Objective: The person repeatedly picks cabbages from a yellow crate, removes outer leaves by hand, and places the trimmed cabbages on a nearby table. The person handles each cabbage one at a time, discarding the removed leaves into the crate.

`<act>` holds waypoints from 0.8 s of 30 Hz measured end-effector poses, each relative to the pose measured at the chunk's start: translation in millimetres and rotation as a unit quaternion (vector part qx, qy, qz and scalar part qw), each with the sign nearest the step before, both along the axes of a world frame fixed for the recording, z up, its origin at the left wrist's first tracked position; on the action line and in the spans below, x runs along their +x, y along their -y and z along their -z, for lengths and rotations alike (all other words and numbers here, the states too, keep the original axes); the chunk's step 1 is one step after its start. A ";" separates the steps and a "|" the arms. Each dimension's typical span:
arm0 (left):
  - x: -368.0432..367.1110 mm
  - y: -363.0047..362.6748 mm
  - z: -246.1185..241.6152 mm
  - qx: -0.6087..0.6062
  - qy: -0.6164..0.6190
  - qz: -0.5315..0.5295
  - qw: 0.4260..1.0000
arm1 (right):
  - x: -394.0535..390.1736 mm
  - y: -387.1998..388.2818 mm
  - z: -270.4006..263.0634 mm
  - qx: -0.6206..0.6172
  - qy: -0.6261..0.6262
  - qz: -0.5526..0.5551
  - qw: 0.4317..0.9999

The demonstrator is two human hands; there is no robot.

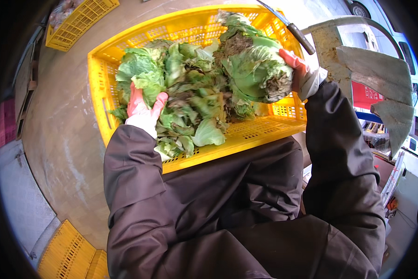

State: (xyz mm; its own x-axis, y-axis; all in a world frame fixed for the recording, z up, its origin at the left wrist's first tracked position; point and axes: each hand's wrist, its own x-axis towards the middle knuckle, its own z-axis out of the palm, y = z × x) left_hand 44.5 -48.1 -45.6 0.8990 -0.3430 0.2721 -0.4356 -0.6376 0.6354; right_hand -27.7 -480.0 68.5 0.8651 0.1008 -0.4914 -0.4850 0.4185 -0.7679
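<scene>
A yellow plastic crate [264,128] sits before me, with loose lettuce leaves [209,132] inside, many browned and wilted. My left hand [144,108], in a pink and white glove, grips pale green lettuce [148,83] at the left side, thumb and fingers spread around it. At the right, my gloved right hand [301,75] holds a large lettuce head [254,66] with brown, decayed outer leaves. Just above that hand is a knife [300,38] with a dark handle, its blade over the crate's far corner. Whether the hand touches the knife I cannot tell.
Another yellow crate [78,26] with bagged produce stands on the brown floor [62,139] at upper left. More yellow crates [69,253] are at lower left. On the right are a worn padded frame [373,66], a red container [364,96] and a vehicle [387,21] behind.
</scene>
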 end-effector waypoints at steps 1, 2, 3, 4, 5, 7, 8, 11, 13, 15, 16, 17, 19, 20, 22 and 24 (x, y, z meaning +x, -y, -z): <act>0.6 -5.4 -8.2 -0.078 -0.117 0.007 0.990 | -1.4 -12.2 -14.8 -0.023 -0.028 0.042 0.998; 0.8 -8.5 -17.3 -0.090 -0.169 -0.009 0.982 | -2.7 -24.0 -30.3 -0.014 -0.030 0.035 0.999; 1.6 -14.2 -30.2 -0.135 -0.208 -0.010 0.969 | -2.9 -42.6 -38.8 -0.003 -0.008 0.064 0.998; 2.5 -20.7 -44.6 -0.180 -0.249 -0.016 0.951 | -2.4 -56.4 -52.0 -0.023 0.035 -0.004 0.999; 8.2 -22.9 -58.7 -0.229 -0.329 -0.054 0.914 | -2.0 -76.7 -57.9 -0.036 0.080 -0.065 0.994; -9.4 -52.2 -96.2 -0.401 -0.352 -0.125 0.836 | -1.6 -119.6 -63.4 0.007 0.094 -0.139 0.986; -16.6 -56.4 -109.0 -0.448 -0.301 -0.092 0.837 | 0.2 -142.1 -60.6 0.001 0.109 -0.176 0.978; -54.4 -65.7 -135.3 -0.423 -0.233 -0.016 0.875 | 21.1 -211.4 -32.3 -0.134 0.089 -0.305 0.939; -77.5 -52.0 -136.9 -0.133 -0.126 0.048 0.982 | 34.5 -240.4 -14.5 -0.290 0.157 -0.395 0.857; -82.7 -37.9 -135.0 -0.054 -0.137 -0.009 0.989 | 42.2 -250.7 -8.7 -0.262 0.102 -0.390 0.877; -80.8 -35.7 -135.4 -0.051 -0.155 -0.041 0.986 | 42.8 -250.0 -11.4 -0.232 0.024 -0.354 0.906; -76.3 -32.3 -135.2 -0.032 -0.207 -0.077 0.975 | 42.0 -244.9 -17.9 -0.252 -0.026 -0.342 0.905; -67.4 -24.5 -134.2 -0.091 -0.191 -0.057 0.976 | 38.1 -230.4 -38.4 -0.286 -0.052 -0.292 0.911; -67.1 -20.1 -133.2 -0.028 -0.200 -0.073 0.977 | 35.5 -217.8 -50.7 -0.328 -0.007 -0.290 0.899; -62.0 -16.0 -132.2 0.042 -0.023 -0.021 0.999 | 34.2 -186.7 -71.4 -0.342 0.104 -0.277 0.892; -60.2 -15.0 -131.3 0.060 0.014 0.032 0.998 | 40.4 -141.5 -79.5 -0.408 0.152 -0.169 0.884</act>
